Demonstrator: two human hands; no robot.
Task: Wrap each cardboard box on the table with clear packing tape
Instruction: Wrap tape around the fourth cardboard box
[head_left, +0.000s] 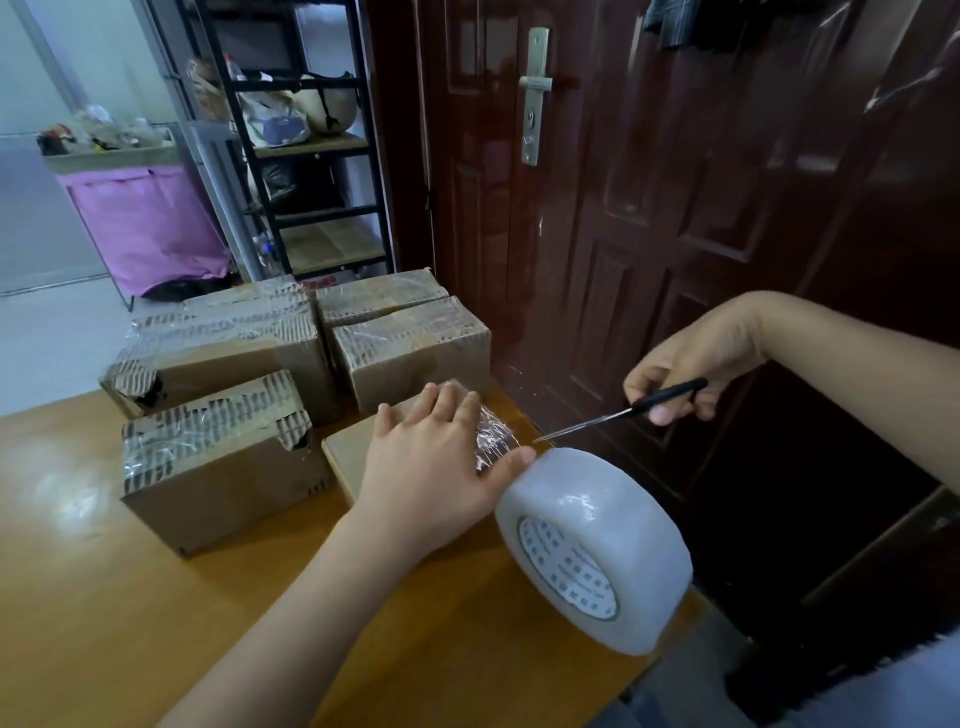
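A wooden bench (104, 597) fills the near left of the view. Nearest, at the bench's right edge, stands a large roll of clear packing tape (595, 548), on its rim and partly overhanging the edge. Just beyond it, the left hand (434, 462) lies flat, fingers spread, pressing down on a small cardboard box (345, 452); crinkled clear tape shows on the box top beside the thumb. A short stretch of tape appears to run from this box to the roll.

The right hand (691, 366), out past the bench edge on the right, is closed around the black handle of a pair of scissors (613, 415), whose thin blades point left to the taped stretch between box and roll. Judging by this, the strip is about to be cut.

To the left sits a taped box (213, 467), and farther back three more boxes (223, 348) (413, 353) (379, 293) stand close together, all showing shiny tape over worn tops. So most boxes look wrapped; the one under the hand seems to be the last in progress.

Room is tight on the right, where a dark door (649, 208) stands close to the bench edge. The near left of the bench is open.
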